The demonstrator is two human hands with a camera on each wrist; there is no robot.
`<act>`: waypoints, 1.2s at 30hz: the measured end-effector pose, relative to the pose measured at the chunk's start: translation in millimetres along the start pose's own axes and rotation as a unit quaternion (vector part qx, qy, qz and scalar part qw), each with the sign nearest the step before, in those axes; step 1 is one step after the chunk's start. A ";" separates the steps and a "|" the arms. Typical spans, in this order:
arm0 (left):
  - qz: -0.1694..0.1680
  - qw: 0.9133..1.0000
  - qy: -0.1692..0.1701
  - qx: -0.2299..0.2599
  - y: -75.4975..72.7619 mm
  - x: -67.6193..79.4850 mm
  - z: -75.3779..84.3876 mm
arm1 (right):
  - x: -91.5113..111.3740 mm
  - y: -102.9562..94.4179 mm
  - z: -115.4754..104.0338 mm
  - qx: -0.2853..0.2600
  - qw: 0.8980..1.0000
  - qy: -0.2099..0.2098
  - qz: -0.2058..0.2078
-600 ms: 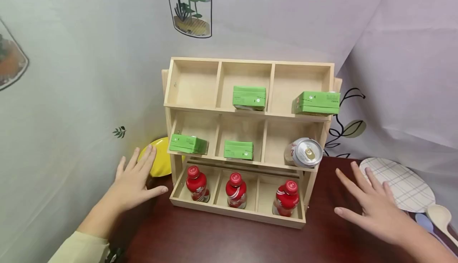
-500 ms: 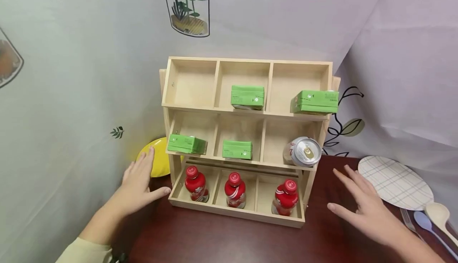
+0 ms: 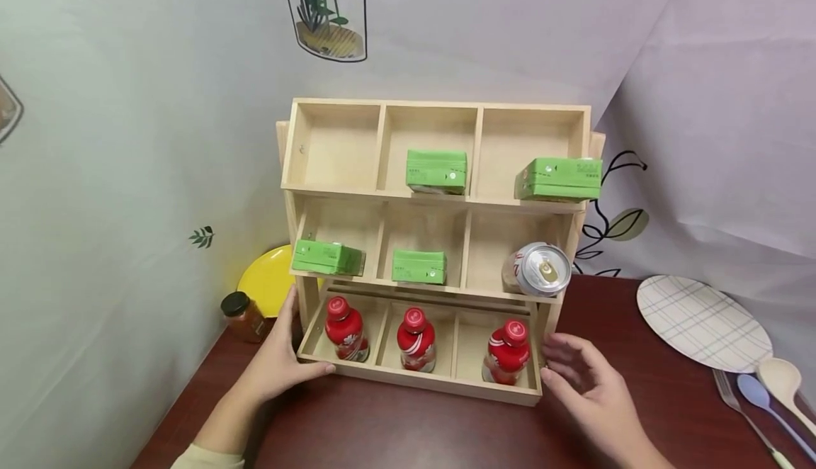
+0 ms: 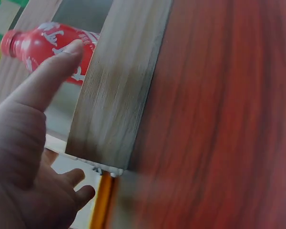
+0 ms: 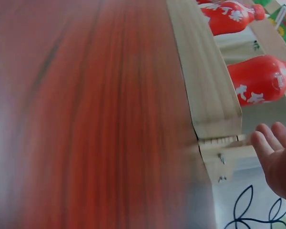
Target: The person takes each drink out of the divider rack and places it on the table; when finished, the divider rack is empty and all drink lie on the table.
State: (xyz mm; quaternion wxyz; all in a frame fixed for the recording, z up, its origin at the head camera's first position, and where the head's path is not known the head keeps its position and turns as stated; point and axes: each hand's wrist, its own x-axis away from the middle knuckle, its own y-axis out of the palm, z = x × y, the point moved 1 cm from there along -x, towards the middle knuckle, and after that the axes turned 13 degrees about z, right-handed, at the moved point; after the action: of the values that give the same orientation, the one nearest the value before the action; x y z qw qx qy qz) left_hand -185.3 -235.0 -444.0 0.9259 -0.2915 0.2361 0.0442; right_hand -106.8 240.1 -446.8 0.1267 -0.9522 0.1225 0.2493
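Note:
A three-tier wooden rack (image 3: 417,382) stands on the table. My left hand (image 3: 270,373) is at its lower left corner, fingers along the side and thumb near the front board; contact is unclear. By the lower right end is my right hand (image 3: 593,398), fingers loosely bent and holding nothing. Three red bottles (image 5: 262,80) stand upright in the bottom compartments. On the middle tier are two green cartons (image 3: 418,266) and a silver can (image 3: 542,269) at the right. Two more green cartons (image 3: 436,170) sit in the top tier's middle and right compartments.
Left of the rack are a dark-lidded jar (image 3: 245,317) and a yellow plate (image 3: 268,278). To the right lie a checked plate (image 3: 704,324), a fork (image 3: 739,409), a blue spoon (image 3: 755,392) and a cream ladle (image 3: 780,382). Grey printed cloth (image 3: 146,136) hangs behind.
Both hands have moved inward and lower, to the two ends of the rack's bottom tier. The jar at the left has come into sight. The things on the rack keep their places.

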 end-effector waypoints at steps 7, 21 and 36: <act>0.005 1.000 -0.010 0.013 4.9 6.1 -5.9 | 6.5 31.7 12.6 -0.062 0.994 -0.074 0.041; 0.025 0.999 0.005 0.024 16.1 9.1 -24.9 | 15.1 61.6 31.7 0.146 0.969 -0.180 0.090; 0.019 0.999 0.004 0.030 15.3 5.7 -27.2 | 15.5 64.5 1.8 -0.049 0.979 -0.148 0.133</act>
State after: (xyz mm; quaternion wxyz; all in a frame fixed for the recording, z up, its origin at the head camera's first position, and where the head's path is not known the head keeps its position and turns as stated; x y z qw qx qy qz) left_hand -194.8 -237.9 -474.1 0.9322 -0.2594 0.2468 0.0531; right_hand -113.6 177.5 -467.8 0.0622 -0.8851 0.2156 0.4077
